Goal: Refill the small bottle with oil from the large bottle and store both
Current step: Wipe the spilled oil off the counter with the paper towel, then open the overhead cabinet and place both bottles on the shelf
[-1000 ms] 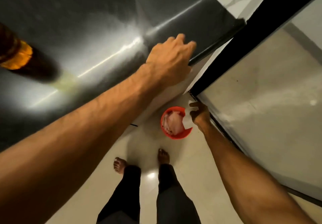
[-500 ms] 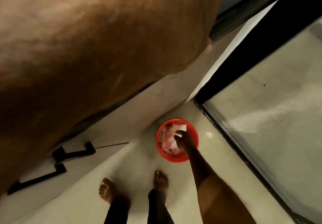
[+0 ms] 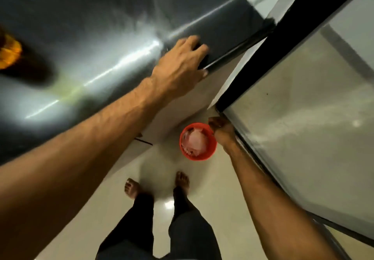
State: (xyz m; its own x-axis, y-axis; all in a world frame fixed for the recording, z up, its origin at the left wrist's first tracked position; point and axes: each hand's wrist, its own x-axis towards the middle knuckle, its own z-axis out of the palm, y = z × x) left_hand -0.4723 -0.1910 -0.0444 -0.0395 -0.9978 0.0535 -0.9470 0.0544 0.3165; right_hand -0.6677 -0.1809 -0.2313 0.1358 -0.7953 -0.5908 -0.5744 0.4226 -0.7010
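Observation:
A dark bottle [image 3: 10, 55] with an orange band stands blurred at the far left of the dark countertop [image 3: 101, 27]; I cannot tell which bottle it is. My left hand [image 3: 180, 65] rests on the counter's front edge, fingers spread on top and thumb at the lip, far from the bottle. My right hand [image 3: 221, 132] hangs low by the right rim of a red bin [image 3: 210, 152], fingers loosely curled, and nothing shows in it. No second bottle is in view.
The red bin on the pale floor [image 3: 121, 209] holds pinkish crumpled waste. A tall pale panel with a black frame [image 3: 253, 67] stands close on the right. My bare feet [image 3: 182, 181] stand just behind the bin, below the cabinet front.
The white paper that my right hand held over the bin is gone from it, and the hand has drawn back to the bin's right rim. The view has risen back to the countertop.

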